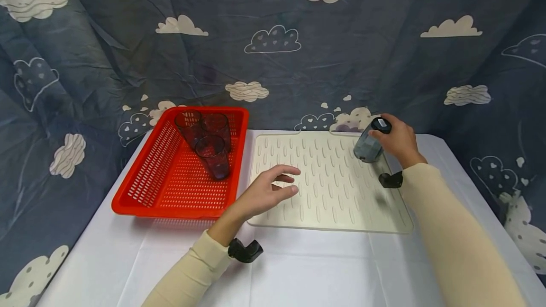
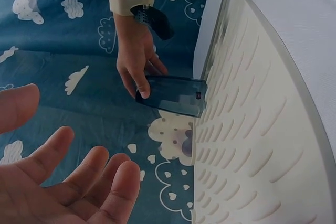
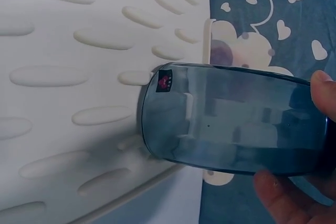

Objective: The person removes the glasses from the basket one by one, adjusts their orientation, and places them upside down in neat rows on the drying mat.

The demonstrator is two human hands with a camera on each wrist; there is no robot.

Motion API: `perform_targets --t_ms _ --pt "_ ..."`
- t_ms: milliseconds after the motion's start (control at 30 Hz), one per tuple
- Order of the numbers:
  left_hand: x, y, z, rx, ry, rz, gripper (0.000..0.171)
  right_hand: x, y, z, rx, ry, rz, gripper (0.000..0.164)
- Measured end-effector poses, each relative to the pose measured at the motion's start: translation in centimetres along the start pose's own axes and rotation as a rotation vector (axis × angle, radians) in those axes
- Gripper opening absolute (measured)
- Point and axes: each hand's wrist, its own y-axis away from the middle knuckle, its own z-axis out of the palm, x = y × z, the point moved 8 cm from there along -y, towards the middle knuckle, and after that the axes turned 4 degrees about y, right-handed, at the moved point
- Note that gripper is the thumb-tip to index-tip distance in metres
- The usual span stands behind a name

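My right hand (image 1: pixel 399 140) grips a blue-tinted drinking glass (image 1: pixel 368 146) around its upper end. The glass's lower end is at the far right corner of the cream ridged mat (image 1: pixel 315 193); whether it touches or hovers just above, I cannot tell. A small dark sticker shows near that lower end in the right wrist view, on the glass (image 3: pixel 236 119). My left hand (image 1: pixel 268 191) hovers over the mat's left part, fingers loosely bent and holding nothing. In the left wrist view the left hand (image 2: pixel 79 182) shows its fingers spread apart.
A red perforated basket (image 1: pixel 170 210) stands left of the mat, with three tinted glasses (image 1: pixel 213 155) grouped at its far right. A white cloth (image 1: pixel 307 269) covers the table. Behind hangs a dark blue cloud-patterned curtain (image 1: pixel 213 75), close to the table's back edge.
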Motion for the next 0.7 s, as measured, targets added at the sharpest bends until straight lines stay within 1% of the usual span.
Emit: perform_targets --t_ms 200,533,700 --pt "-0.07 0.26 -0.07 -0.004 0.01 0.001 0.038 -0.21 -0.08 0.03 0.004 0.01 -0.003 0.073" --pt "-0.06 0.15 0.07 -0.006 0.017 0.015 0.037 -0.36 -0.15 0.1 -0.003 0.018 -0.011 0.073" --pt "-0.44 0.2 0.21 -0.001 0.017 -0.003 0.036 -0.37 0.05 0.63 -0.002 0.017 -0.007 0.075"
